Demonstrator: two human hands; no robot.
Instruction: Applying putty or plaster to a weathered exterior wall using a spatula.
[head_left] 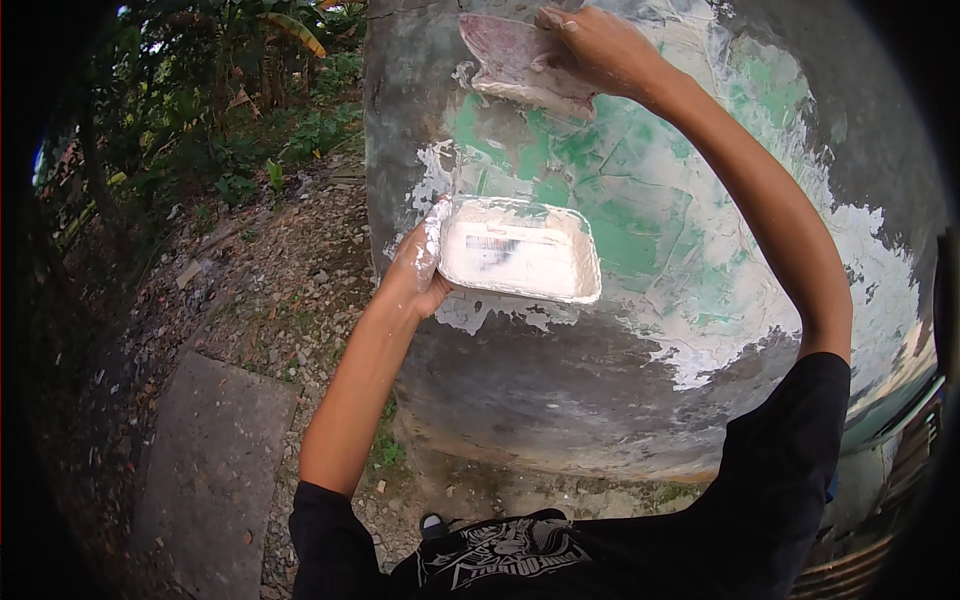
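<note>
My left hand [422, 262], smeared with white, grips the left end of a rectangular plastic tub [586, 258]. White putty coats the tub's inside, and a greyish patch shows on its bottom. Higher up, my right hand [612, 52] is closed around a reddish, putty-smeared spreader [508, 52] with a wavy outline. The spreader lies against or very near the wall [520, 375]; I cannot tell whether it touches. White putty [725, 335] covers much of this grey wall in uneven patches, with green paint [625, 235] showing through.
Left of the wall's edge is rubble-strewn ground [250, 300] with a flat concrete slab [215, 465]. Plants [280, 80] grow at the upper left. A shoe [433, 524] shows at the wall's foot, and corrugated sheets [850, 570] are at the lower right.
</note>
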